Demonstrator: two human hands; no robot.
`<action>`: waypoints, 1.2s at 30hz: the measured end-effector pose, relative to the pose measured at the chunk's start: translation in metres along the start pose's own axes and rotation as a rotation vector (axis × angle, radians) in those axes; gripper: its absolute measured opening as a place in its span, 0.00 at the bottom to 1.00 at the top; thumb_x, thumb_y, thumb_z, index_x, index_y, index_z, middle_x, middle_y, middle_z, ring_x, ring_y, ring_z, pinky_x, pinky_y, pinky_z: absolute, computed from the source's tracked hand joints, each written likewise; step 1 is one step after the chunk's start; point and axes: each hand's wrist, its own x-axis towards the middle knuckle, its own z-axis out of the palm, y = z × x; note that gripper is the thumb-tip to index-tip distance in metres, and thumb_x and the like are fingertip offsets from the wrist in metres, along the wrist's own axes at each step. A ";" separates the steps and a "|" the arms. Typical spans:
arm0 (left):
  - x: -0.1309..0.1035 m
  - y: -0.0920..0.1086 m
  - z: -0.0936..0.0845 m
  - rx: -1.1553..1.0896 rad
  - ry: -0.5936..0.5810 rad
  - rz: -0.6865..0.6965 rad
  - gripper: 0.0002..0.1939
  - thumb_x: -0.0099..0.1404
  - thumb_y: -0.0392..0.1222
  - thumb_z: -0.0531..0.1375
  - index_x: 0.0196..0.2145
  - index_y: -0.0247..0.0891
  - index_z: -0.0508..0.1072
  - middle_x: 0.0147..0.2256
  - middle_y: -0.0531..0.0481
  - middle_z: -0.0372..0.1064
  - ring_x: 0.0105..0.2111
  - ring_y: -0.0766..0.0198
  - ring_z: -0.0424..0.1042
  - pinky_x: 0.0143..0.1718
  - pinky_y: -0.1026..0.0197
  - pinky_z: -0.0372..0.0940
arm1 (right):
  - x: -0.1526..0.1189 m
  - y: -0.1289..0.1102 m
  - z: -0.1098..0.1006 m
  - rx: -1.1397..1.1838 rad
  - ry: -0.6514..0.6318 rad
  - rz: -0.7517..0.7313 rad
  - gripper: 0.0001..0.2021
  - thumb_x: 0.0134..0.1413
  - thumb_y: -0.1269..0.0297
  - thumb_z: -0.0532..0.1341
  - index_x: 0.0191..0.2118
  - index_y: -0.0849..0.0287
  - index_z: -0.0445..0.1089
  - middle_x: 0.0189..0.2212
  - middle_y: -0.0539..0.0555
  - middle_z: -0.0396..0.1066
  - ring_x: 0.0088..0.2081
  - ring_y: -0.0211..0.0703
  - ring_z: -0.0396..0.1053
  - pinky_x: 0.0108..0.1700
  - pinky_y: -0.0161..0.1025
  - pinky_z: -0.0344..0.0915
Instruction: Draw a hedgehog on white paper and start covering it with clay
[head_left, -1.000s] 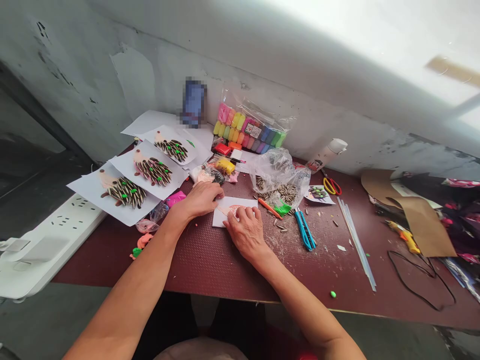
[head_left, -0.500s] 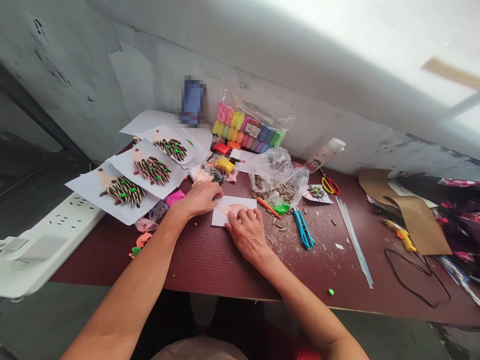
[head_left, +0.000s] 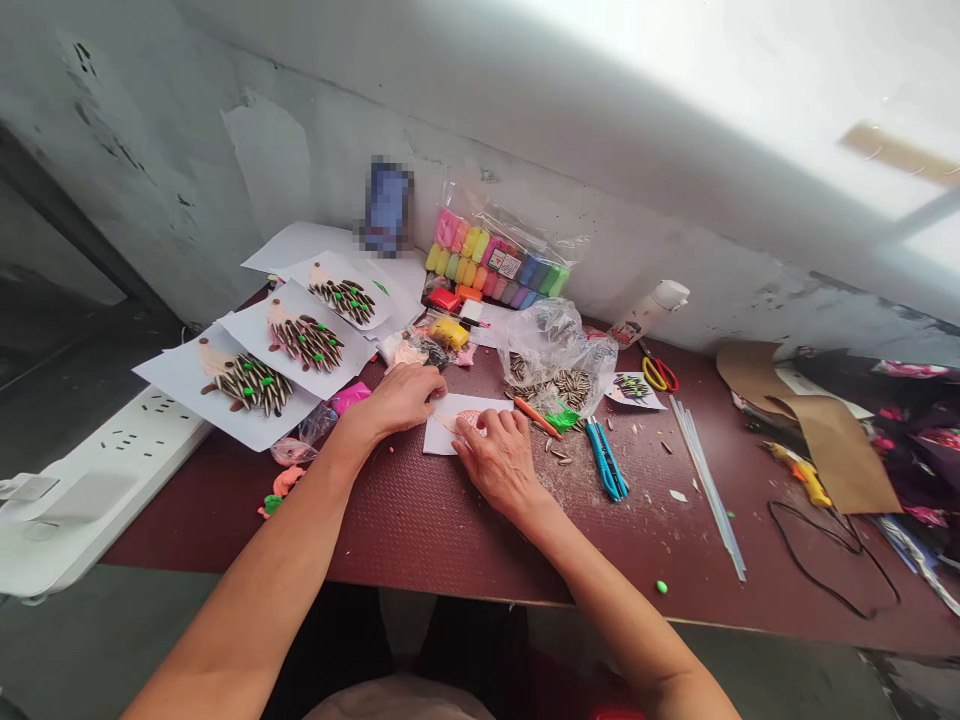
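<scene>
Head view looks forward and down (at arm's length)

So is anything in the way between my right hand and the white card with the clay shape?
Nothing visible: the right hand rests on the white card, at the peach clay shape. The orange stick and sunflower seeds lie beyond the card's right side.

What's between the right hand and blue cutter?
Head view: loose seeds and pale crumbs between right hand and blue cutter, plus orange stick and green lump toward the far side.
</scene>
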 end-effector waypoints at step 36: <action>-0.001 0.000 0.000 0.001 -0.004 0.002 0.14 0.58 0.32 0.58 0.39 0.40 0.78 0.42 0.46 0.76 0.44 0.54 0.73 0.46 0.55 0.64 | -0.006 0.000 0.006 -0.063 0.007 -0.016 0.15 0.69 0.55 0.56 0.49 0.57 0.73 0.43 0.59 0.71 0.44 0.51 0.60 0.52 0.48 0.51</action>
